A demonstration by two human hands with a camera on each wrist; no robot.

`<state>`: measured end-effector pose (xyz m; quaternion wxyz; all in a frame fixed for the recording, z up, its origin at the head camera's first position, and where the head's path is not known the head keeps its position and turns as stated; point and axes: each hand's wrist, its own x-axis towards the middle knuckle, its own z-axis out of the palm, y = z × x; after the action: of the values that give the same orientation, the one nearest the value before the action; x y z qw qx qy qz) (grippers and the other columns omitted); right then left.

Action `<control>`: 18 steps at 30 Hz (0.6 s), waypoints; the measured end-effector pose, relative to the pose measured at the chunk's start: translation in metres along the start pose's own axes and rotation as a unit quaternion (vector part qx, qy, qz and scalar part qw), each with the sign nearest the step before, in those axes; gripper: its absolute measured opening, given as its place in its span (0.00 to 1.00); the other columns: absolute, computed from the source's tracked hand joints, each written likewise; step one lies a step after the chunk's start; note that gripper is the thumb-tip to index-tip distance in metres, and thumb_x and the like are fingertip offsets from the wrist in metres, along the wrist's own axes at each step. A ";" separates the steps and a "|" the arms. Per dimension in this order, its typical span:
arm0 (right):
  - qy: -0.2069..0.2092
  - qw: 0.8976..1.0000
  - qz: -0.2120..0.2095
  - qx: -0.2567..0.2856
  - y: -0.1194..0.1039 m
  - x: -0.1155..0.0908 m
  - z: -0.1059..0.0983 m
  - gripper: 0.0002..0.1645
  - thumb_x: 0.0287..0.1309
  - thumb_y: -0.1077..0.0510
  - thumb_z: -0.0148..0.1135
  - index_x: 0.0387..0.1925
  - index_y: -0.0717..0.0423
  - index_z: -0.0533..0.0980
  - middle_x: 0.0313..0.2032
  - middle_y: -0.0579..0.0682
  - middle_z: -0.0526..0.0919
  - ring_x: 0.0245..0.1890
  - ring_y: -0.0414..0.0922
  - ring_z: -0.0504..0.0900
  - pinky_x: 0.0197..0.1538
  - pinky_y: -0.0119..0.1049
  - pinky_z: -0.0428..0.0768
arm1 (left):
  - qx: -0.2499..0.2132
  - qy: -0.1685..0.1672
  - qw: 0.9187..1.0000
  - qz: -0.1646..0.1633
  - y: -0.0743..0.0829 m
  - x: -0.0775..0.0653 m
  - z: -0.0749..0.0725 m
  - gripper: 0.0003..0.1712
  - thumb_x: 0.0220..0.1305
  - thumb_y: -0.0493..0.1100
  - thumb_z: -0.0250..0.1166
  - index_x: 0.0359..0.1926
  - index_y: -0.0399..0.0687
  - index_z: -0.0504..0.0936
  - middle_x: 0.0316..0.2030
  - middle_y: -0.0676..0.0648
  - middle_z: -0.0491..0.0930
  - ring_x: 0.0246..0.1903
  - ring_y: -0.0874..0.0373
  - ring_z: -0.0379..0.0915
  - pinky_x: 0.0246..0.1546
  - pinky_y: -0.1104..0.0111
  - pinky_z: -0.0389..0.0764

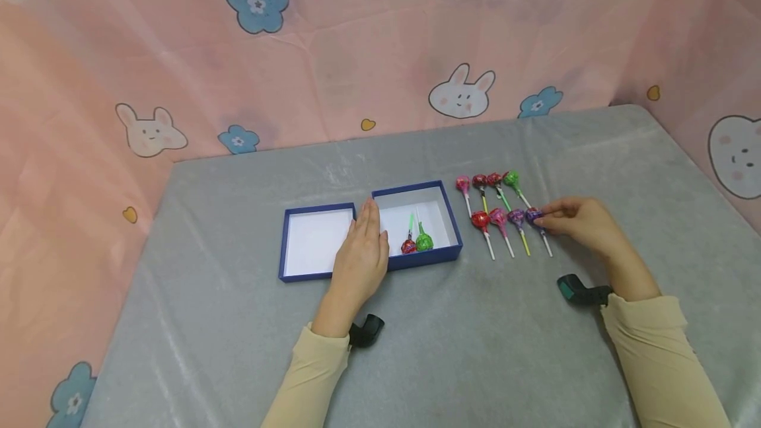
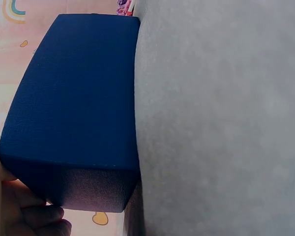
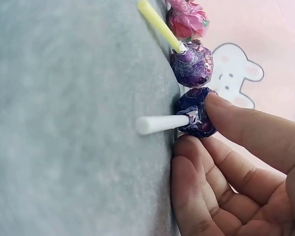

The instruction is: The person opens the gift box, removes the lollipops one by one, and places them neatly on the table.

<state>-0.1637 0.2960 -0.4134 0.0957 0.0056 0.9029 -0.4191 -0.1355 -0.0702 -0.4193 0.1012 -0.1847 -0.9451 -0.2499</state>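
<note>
My left hand [image 1: 361, 253] is at the left end of an open blue box [image 1: 425, 257] with a white inside, thumb by the rim and fingers against the outer end wall. The left wrist view shows the box's blue side [image 2: 76, 93] and the fingers [image 2: 37, 216] at its end. A red lollipop [image 1: 408, 246] and a green lollipop [image 1: 424, 241] lie inside, heads towards me. My right hand [image 1: 585, 226] pinches the dark purple head of a lollipop [image 3: 195, 112] between thumb and fingers. Its white stick points towards me, at the right end of the near row.
The shallow blue-edged lid [image 1: 315, 244] lies left of the box, white inside up. Two rows of lollipops spread right of the box, including a red one [image 1: 480, 220], a purple one [image 1: 517, 216] and a green one [image 1: 512, 178]. A grey cloth covers the table [image 1: 464, 349].
</note>
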 end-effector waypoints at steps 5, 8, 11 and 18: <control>0.002 1.000 0.004 0.001 0.002 0.001 0.000 0.24 0.57 0.57 0.65 0.46 0.75 0.75 0.32 0.50 0.85 0.27 0.28 0.75 0.29 0.25 0.74 | 0.001 0.002 1.000 0.001 0.000 0.000 0.000 0.29 0.72 0.40 0.46 0.67 0.25 0.56 0.67 0.34 0.57 0.68 0.46 0.53 0.64 0.53 0.59; 0.002 1.000 0.005 0.012 0.002 0.000 -0.001 0.25 0.57 0.57 0.65 0.46 0.76 0.75 0.30 0.47 0.85 0.27 0.28 0.76 0.30 0.24 0.75 | 0.002 0.003 1.000 0.001 0.000 0.000 0.000 0.29 0.72 0.40 0.46 0.67 0.25 0.56 0.67 0.34 0.57 0.68 0.46 0.53 0.64 0.53 0.59; 0.000 1.000 0.007 0.015 0.002 0.000 -0.001 0.25 0.57 0.57 0.65 0.46 0.77 0.74 0.30 0.46 0.85 0.27 0.28 0.77 0.30 0.25 0.76 | 0.001 0.002 1.000 0.000 0.000 -0.001 -0.001 0.29 0.72 0.40 0.47 0.67 0.25 0.56 0.68 0.34 0.57 0.68 0.47 0.52 0.65 0.53 0.58; 0.002 1.000 0.010 0.017 0.006 0.001 -0.002 0.24 0.56 0.58 0.66 0.44 0.77 0.75 0.28 0.44 0.85 0.26 0.29 0.78 0.29 0.25 0.76 | -0.002 -0.001 1.000 -0.001 0.000 0.000 0.000 0.30 0.72 0.40 0.47 0.67 0.25 0.56 0.68 0.34 0.56 0.68 0.48 0.51 0.65 0.54 0.58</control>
<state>-0.1642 0.3012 -0.4172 0.0983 0.0173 0.8956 -0.4335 -0.1350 -0.0703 -0.4189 0.0997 -0.1847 -0.9448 -0.2517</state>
